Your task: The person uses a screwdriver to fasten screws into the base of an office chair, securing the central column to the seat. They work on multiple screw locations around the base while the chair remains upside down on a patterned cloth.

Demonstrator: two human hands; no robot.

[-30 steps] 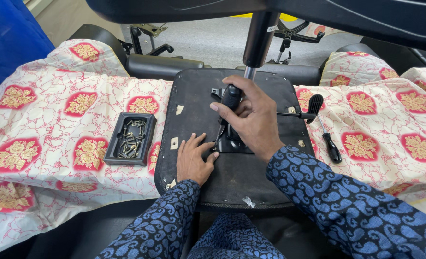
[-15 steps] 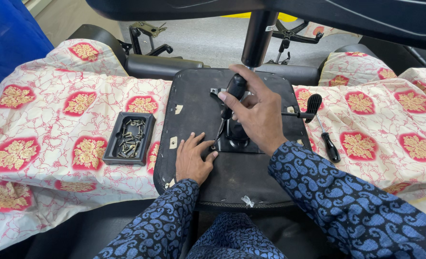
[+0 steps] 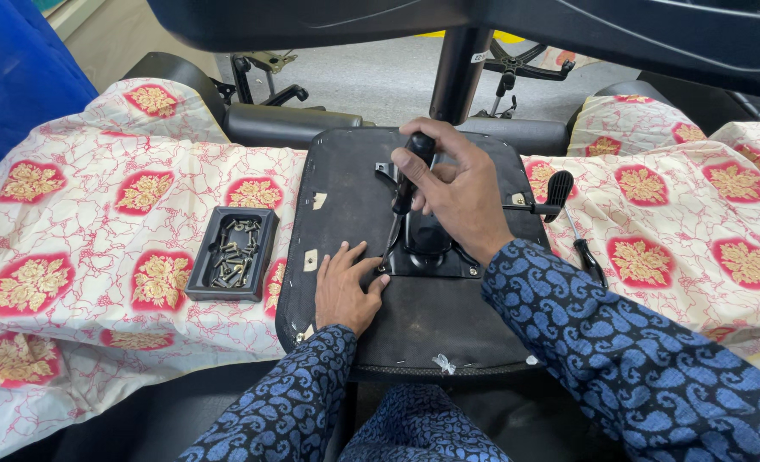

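So, looking down at an upturned chair seat base (image 3: 448, 325), black, lying across a bench draped in a white cloth with red and gold flower patches (image 3: 97, 222). Right hand (image 3: 457, 192) wrapped tight round the black handle of a screwdriver (image 3: 404, 192), fingers curled fully closed, thumb laid along the near side of the grip. Shaft angled down and to the left, tip landing at the near-left corner of the black metal mechanism plate (image 3: 427, 248) bolted to the middle of the seat base. Left hand (image 3: 346, 287) flat on the seat just left of that corner, palm down, fingers slightly spread and stretched toward the tip, index finger touching or almost touching it, can't tell which from here. Nothing held in that hand. Both sleeves dark blue with a paisley print.

Further left, well apart from the hands, a small black tray (image 3: 202, 265) full of screws and bolts sitting on the cloth. Off to the right, a second screwdriver (image 3: 587, 257) lying on the cloth, near a black lever knob (image 3: 560, 184) sticking out from the mechanism. At the far edge, a black column (image 3: 457, 73) rising behind the seat.
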